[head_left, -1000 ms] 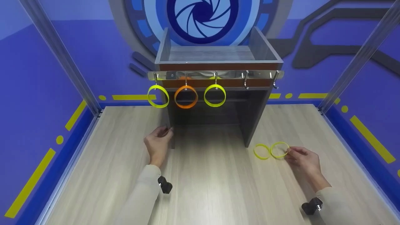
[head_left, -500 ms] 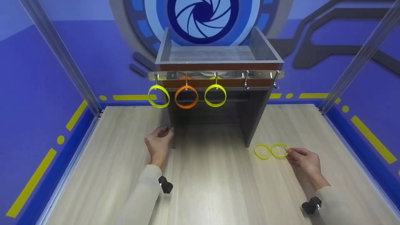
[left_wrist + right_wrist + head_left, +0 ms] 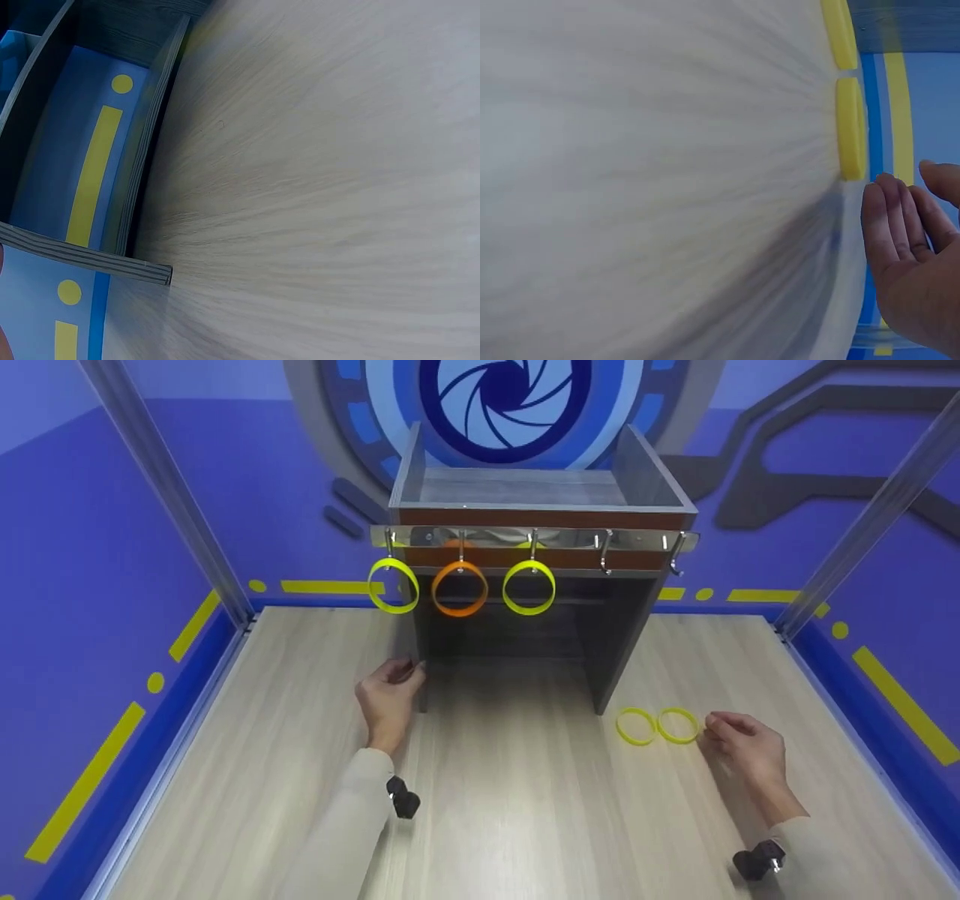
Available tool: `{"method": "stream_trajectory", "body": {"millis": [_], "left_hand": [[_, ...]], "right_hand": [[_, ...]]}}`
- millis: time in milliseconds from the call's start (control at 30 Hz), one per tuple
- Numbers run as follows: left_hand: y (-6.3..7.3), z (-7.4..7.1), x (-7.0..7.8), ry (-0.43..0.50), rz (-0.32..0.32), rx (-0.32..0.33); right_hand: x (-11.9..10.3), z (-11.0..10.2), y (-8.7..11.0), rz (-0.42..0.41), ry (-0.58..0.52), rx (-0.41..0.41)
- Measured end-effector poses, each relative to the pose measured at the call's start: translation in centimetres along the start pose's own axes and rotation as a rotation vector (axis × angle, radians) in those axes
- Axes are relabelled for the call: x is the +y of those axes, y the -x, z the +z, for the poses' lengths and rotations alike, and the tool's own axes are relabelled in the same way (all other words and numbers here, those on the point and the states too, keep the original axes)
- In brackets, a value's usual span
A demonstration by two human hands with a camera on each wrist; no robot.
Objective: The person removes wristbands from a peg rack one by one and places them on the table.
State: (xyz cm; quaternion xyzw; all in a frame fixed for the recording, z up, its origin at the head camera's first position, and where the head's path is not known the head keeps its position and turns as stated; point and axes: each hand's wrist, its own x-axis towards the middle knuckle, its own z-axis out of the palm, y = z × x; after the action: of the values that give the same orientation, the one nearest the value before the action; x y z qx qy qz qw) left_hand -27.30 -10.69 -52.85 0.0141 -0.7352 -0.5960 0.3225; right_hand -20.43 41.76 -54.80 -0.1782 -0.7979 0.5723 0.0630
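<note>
Two thin yellow rings lie flat on the wooden tabletop, a left ring [image 3: 636, 727] and a right ring [image 3: 678, 725] nearly touching it. Just right of them is my right hand [image 3: 752, 750], fingers loosely bent and thumb apart, with nothing held. The right wrist view shows a small gap between its fingertips and the nearer ring [image 3: 850, 129]. My left hand [image 3: 388, 699] stays loosely curled beside the front edge of the grey shelf's left panel [image 3: 421, 690]; whether it touches the panel is unclear. Only bits of its fingers [image 3: 4, 346] enter the left wrist view.
A metal rail with several hooks [image 3: 606, 551] crosses the shelf front. A yellow ring [image 3: 393, 609], an orange ring [image 3: 460, 613] and another yellow ring [image 3: 529, 611] hang from it; the two right hooks carry nothing. Blue-purple walls [image 3: 135, 525] enclose the tabletop [image 3: 510, 810].
My right hand has let go of the right ring, which now lies flat, and has drawn back slightly to the right. My left hand keeps its place by the panel. The head view has shifted a little.
</note>
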Motion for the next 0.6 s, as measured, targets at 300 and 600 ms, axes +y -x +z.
{"method": "stream_trajectory", "body": {"millis": [300, 600], "left_hand": [[-0.1, -0.1, 0.0, -0.016, 0.005, 0.001], [0.0, -0.1, 0.2, -0.002, -0.004, -0.005]], "right_hand": [[-3.5, 1.5, 0.5, -0.147, -0.211, -0.05], [-8.1, 3.7, 2.2, -0.277, -0.249, -0.067]]}}
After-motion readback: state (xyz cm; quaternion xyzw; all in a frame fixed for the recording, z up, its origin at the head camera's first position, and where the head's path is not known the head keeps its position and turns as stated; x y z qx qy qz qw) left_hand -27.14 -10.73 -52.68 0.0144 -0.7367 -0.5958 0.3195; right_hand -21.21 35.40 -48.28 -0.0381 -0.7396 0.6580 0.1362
